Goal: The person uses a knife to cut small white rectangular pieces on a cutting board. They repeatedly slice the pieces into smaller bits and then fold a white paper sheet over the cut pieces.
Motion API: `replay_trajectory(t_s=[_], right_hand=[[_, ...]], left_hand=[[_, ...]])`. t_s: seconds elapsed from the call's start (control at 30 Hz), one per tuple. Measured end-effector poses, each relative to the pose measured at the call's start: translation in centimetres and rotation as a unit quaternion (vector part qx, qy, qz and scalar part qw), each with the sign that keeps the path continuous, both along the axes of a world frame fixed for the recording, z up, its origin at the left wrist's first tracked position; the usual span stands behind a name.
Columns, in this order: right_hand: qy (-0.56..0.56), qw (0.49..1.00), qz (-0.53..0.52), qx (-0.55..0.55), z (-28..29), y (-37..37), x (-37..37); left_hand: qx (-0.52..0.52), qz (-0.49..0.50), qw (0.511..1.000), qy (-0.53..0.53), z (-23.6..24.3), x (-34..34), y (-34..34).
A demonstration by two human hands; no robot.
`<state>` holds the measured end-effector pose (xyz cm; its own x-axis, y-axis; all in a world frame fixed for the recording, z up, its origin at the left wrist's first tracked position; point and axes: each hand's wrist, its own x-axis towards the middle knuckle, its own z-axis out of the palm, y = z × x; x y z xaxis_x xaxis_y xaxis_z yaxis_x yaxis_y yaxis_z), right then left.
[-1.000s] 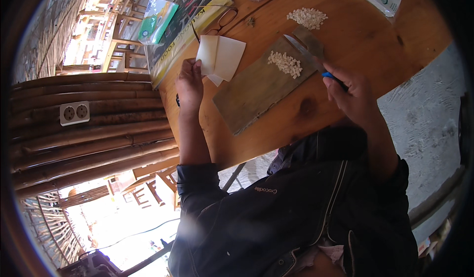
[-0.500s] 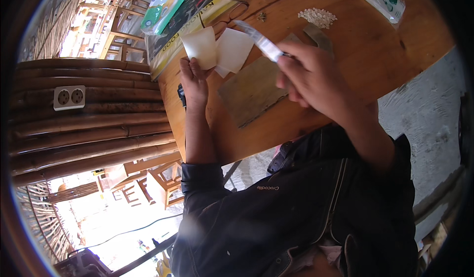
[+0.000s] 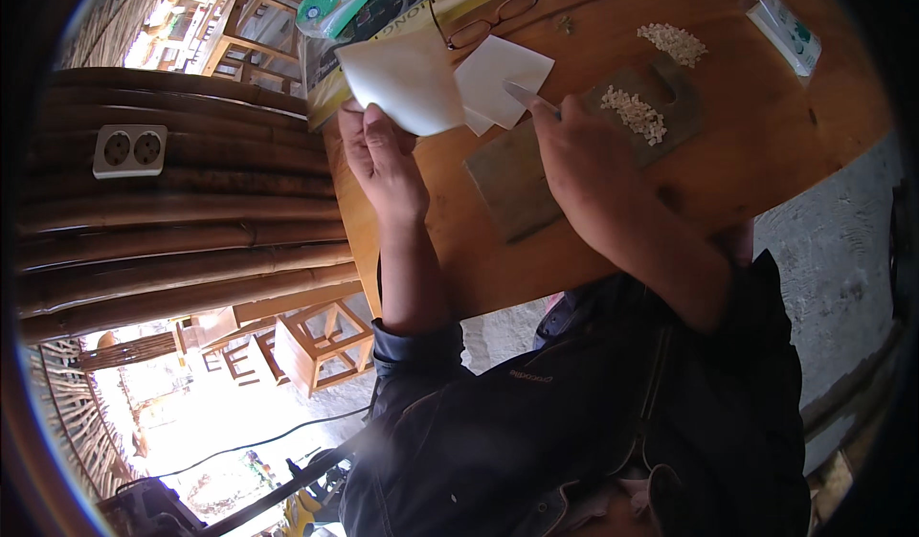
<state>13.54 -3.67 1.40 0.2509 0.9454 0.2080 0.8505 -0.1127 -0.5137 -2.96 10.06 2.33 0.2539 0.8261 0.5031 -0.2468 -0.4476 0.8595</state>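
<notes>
My left hand (image 3: 385, 159) pinches a thin cream-white square sheet (image 3: 404, 79) by its lower edge, thumb in front, and holds it above the table. Fingers closed round the handle, my right hand (image 3: 586, 154) grips a knife (image 3: 523, 96). The blade points away to the left, over the edge of more pale square sheets (image 3: 503, 73) lying on the table. Beneath my right hand is a worn wooden cutting board (image 3: 507, 188). A pile of small pale chopped pieces (image 3: 634, 114) sits on the board's right part, and another pale pile (image 3: 672, 43) lies just beyond it.
Eyeglasses (image 3: 486, 22) rest at the back, partly over a yellow-and-black printed sheet (image 3: 421, 6). A green-and-white packet (image 3: 337, 1) lies on that sheet. At the far right is a clear plastic packet (image 3: 783, 32). A bamboo wall with a socket (image 3: 129, 149) borders the table's left.
My left hand has brought the sheet nearer. The knife has dropped toward the sheets on the table, and the chopped pile on the board has come into view. The whole view has shifted slightly.
</notes>
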Motion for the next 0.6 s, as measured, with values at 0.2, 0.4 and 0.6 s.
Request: replay_trajectory(t_s=[0.2, 0.4, 0.6], right_hand=[[0.075, 0.995, 0.025, 0.062, 0.5, -1.2, 1.1], [0.734, 0.659, 0.079, 0.143, 3.2, -2.7, 1.8], [0.521, 0.825, 0.125, 0.181, 2.6, -4.2, 2.9]], left_hand=[[-0.103, -0.208, 0.970, -0.071, 0.9, 0.3, -2.1], [-0.104, -0.215, 0.970, -0.054, 1.0, 1.1, -3.2], [-0.056, -0.199, 0.978, -0.005, 1.1, 0.9, -3.6]])
